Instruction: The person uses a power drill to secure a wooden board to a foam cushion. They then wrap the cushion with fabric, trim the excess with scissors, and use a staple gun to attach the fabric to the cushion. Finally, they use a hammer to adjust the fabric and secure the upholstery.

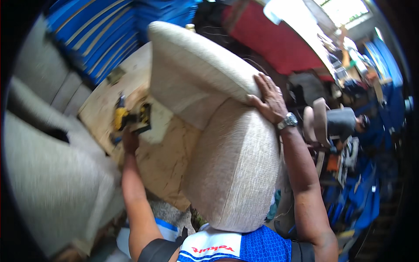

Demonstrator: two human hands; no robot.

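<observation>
A beige-grey fabric-covered chair piece (235,166), made of two padded parts meeting at a seam, stands tilted on a wooden board (170,144). Its lower end reaches my torso. My right hand (271,98) lies on its upper edge near the seam, fingers spread and thumb apart, with a watch (288,121) on the wrist. On the board to the left is a yellow and black cordless drill (119,115). My left hand (130,136) is closed at the drill's dark grip, its fingertips partly hidden and blurred.
Another fabric-covered seat (56,174) fills the left side. Blue stacked sheets (98,35) rise behind the board. A red panel (275,39) stands at the back. To the right are a grey stool-like seat (340,124) and cluttered blue material (358,201).
</observation>
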